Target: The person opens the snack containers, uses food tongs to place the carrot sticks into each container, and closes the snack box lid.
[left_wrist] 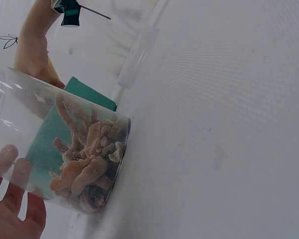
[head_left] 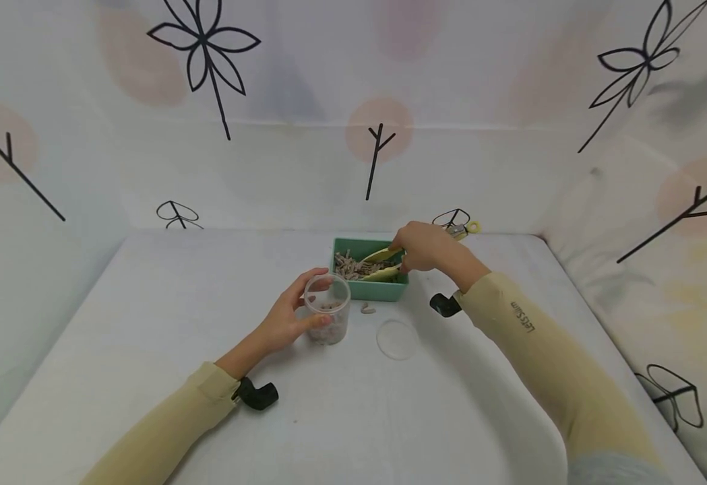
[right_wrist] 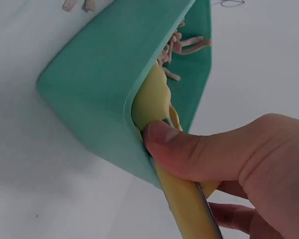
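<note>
My left hand (head_left: 283,322) grips a clear plastic tub (head_left: 336,316) from its left side, with the thumb in front and fingers behind. Brownish dried strips (left_wrist: 89,169) fill the lower part of the tub, which stands on the table. My right hand (head_left: 424,248) holds yellow tongs (right_wrist: 187,204), thumb on one arm and fingers on the other side. The tong heads are spread apart and reach into a green rectangular box (head_left: 377,292) among more dried strips (head_left: 347,265). In the right wrist view the box wall partly hides the tong heads.
A round clear lid (head_left: 397,339) lies on the white table (head_left: 353,417) right of the tub. A few loose strips (head_left: 368,309) lie between tub, lid and box. A patterned cloth (head_left: 304,168) hangs behind the table's far edge.
</note>
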`<state>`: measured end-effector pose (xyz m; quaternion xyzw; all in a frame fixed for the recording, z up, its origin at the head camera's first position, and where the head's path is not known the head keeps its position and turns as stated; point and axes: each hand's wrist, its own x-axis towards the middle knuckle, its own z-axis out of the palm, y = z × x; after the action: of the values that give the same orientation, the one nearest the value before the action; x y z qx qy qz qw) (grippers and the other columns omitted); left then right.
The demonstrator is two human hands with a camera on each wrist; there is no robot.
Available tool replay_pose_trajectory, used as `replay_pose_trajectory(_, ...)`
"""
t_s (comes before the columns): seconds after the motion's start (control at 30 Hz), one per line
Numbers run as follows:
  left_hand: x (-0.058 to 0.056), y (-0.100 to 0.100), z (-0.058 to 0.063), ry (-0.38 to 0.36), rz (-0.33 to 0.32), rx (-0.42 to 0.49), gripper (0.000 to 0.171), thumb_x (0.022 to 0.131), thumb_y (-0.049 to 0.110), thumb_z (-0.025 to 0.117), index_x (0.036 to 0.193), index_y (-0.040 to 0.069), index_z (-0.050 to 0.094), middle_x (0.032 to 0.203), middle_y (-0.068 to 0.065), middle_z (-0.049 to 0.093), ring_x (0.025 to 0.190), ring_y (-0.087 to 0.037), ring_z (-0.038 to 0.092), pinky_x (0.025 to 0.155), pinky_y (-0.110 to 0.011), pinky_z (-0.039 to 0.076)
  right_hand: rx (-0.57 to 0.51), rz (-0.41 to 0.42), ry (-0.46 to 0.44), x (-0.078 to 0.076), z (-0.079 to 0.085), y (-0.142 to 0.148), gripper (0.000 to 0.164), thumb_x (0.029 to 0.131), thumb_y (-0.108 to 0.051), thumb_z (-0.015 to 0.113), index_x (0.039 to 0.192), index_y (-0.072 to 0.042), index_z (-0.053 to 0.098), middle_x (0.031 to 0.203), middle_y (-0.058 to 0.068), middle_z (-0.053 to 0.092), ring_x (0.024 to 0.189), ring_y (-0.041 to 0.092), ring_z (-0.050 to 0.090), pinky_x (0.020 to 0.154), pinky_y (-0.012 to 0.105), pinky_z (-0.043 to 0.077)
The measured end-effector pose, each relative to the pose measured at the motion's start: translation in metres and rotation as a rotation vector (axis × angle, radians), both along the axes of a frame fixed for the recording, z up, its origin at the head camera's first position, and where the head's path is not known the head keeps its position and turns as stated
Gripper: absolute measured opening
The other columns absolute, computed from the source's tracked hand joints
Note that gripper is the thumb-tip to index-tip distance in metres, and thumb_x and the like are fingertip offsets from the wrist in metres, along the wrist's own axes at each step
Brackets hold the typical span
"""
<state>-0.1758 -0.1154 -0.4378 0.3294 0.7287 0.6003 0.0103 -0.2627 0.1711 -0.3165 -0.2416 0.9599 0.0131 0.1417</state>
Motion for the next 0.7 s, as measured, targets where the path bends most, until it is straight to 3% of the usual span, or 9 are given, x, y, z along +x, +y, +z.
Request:
replay_pose_trajectory(0.2,-0.001,0.000,0.000,0.001,-0.007,0.003,0.083,0.090,0.042,0.074,0.152,0.006,0.033,0.145,-0.017,0.049,0.136,-0.030,0.043,0.102,-0.061,0.037,-0.006,0.034,0.065,0.001,-0.002,0.006,0.045,0.085,-0.024,0.081,0.127,-0.010,0.070,0.124,0.010,0.067,0.113,0.031,0.059,0.085,0.047,0.052)
replay_pose_trajectory(0.43,0.000,-0.001,0.000,-0.005,0.002,-0.003,0.082,0.090,0.040,0.075,0.152,0.006,0.034,0.145,-0.019,0.049,0.136,-0.028,0.043,0.103,-0.061,0.036,-0.045,0.017,0.106,0.001,0.000,0.019,0.044,0.086,-0.023,0.081,0.127,-0.012,0.070,0.126,0.008,0.067,0.119,0.032,0.055,0.089,0.050,0.049)
replay_pose_trajectory(0.7,0.001,0.000,0.001,-0.011,0.005,-0.003,0.082,0.090,0.038,0.075,0.152,0.006,0.033,0.145,-0.020,0.048,0.136,-0.028,0.043,0.103,-0.060,0.036,-0.209,-0.019,0.109,0.009,0.014,0.035,0.043,0.085,-0.019,0.081,0.127,-0.011,0.070,0.125,0.008,0.068,0.113,0.030,0.058,0.088,0.047,0.049)
